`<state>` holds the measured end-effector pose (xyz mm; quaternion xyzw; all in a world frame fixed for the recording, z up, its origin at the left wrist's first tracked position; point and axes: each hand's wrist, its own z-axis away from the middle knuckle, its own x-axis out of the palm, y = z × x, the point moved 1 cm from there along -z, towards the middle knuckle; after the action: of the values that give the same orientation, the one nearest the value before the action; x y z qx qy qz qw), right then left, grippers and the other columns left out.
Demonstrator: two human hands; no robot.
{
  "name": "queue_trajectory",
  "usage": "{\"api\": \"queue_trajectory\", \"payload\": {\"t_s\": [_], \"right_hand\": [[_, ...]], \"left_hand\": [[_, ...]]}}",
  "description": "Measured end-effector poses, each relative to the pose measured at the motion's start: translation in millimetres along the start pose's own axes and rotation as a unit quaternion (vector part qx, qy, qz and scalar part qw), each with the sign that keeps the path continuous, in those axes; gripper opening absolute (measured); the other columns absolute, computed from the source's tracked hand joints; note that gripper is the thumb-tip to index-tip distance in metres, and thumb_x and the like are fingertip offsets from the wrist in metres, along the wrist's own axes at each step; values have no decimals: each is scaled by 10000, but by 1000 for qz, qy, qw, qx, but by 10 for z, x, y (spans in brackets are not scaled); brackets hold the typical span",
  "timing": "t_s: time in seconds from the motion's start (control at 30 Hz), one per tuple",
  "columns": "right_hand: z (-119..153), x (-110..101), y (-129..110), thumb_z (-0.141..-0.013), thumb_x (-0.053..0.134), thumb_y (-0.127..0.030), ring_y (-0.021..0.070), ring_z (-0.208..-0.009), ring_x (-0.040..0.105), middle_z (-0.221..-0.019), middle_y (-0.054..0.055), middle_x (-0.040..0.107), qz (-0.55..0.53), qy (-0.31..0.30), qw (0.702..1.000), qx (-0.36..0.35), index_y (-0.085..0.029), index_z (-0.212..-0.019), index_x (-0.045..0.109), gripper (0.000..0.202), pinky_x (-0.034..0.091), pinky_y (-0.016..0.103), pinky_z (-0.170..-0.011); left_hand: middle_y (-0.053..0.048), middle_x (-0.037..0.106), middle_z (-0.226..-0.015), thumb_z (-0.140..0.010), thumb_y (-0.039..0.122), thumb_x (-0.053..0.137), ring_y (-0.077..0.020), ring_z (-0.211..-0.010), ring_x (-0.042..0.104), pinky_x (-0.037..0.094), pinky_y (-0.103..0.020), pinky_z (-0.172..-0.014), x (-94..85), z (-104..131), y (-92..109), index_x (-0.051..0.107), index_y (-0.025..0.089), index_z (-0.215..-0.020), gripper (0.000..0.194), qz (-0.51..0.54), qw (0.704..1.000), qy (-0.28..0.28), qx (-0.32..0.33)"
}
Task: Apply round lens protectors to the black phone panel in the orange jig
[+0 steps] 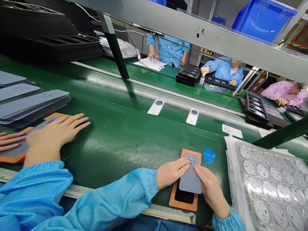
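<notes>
The grey rectangular panel point(190, 183) is smooth and matt; the clear rectangular plastic tray point(243, 179) glossy; the green worktop point(115, 131) faintly shiny.

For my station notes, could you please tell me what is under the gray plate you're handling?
An orange frame and part of its black inset show beneath the gray plate, which covers the rest.

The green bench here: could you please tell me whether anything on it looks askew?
One white card lies sideways, unlike the other two cards. The grey plate is also askew over the orange frame, leaving some of the black centre uncovered, with the left hand and right hand on it.
</notes>
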<state>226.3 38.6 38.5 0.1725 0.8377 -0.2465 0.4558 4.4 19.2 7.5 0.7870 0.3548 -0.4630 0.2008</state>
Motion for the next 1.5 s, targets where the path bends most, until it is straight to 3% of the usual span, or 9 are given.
{"api": "queue_trajectory", "payload": {"t_s": [0.13, 0.23, 0.4, 0.47, 0.57, 0.93, 1.37, 1.5], "right_hand": [[-3, 43, 77, -979, 350, -90, 187, -1116, 610, -1244, 100, 624, 12, -33, 999, -4, -162, -1321, 589, 424, 587, 339, -922], [12, 132, 135, -946, 373, -78, 225, -1194, 567, -1290, 105, 600, 68, -57, 996, -18, -167, -1358, 566, 464, 561, 409, -971], [35, 261, 109, -883, 330, -18, 257, -1418, 313, -1498, 136, 377, 121, -101, 987, -17, -71, -1467, 400, 591, 447, 463, -1101], [38, 266, 74, -879, 314, -12, 267, -1433, 277, -1511, 148, 352, 134, -117, 984, -17, -40, -1467, 381, 593, 417, 475, -1124], [49, 250, 39, -872, 326, -20, 285, -1430, 279, -1501, 170, 360, 144, -131, 981, -20, -11, -1450, 394, 582, 403, 483, -1133], [237, 190, -116, -851, 345, -35, 293, -1404, 326, -1471, 177, 404, 143, -129, 981, -27, -28, -1442, 397, 594, 432, 484, -1112], [245, 206, -202, -798, 379, -77, 313, -1390, 339, -1488, 195, 368, 123, -126, 984, 5, 17, -1442, 382, 651, 439, 491, -1092], [275, 178, -230, -768, 354, -11, 314, -1361, 390, -1463, 189, 409, 99, -108, 989, 2, -4, -1416, 447, 654, 448, 507, -1079]], "left_hand": [[-128, 680, -1183, -966, 104, 418, -241, -1152, 638, 592, -322, -891, 26, 16, -22, 570, 115, -1216, 292, -3, 1000, -12, -11], [-160, 654, -1220, -957, 120, 449, -254, -1204, 601, 562, -346, -938, 20, -14, -12, 576, 118, -1205, 279, -2, 999, -35, -26], [-220, 598, -1292, -919, 137, 520, -311, -1261, 546, 488, -438, -1033, -34, -57, 67, 592, 99, -1172, 266, -17, 997, -58, -43], [-244, 564, -1331, -887, 137, 548, -340, -1279, 526, 477, -453, -1045, -46, -47, 101, 577, 75, -1209, 329, -7, 996, -74, -52], [-248, 535, -1368, -890, 131, 520, -340, -1302, 505, 470, -459, -1052, -37, -3, 141, 560, 72, -1251, 369, 11, 994, -86, -69], [-212, 617, -1276, -960, 117, 439, -295, -1236, 573, 493, -420, -1028, -28, 109, 298, 583, 81, -1193, 276, -20, 997, -22, -65], [-248, 491, -1401, -806, 160, 551, -382, -1307, 447, 410, -517, -1095, -98, 104, 349, 516, 34, -1304, 515, 94, 983, -120, -105], [-202, 428, -1483, -798, 174, 607, -379, -1391, 358, 352, -542, -1139, -166, 209, 271, 506, 91, -1342, 560, 189, 965, -140, -120]]}}
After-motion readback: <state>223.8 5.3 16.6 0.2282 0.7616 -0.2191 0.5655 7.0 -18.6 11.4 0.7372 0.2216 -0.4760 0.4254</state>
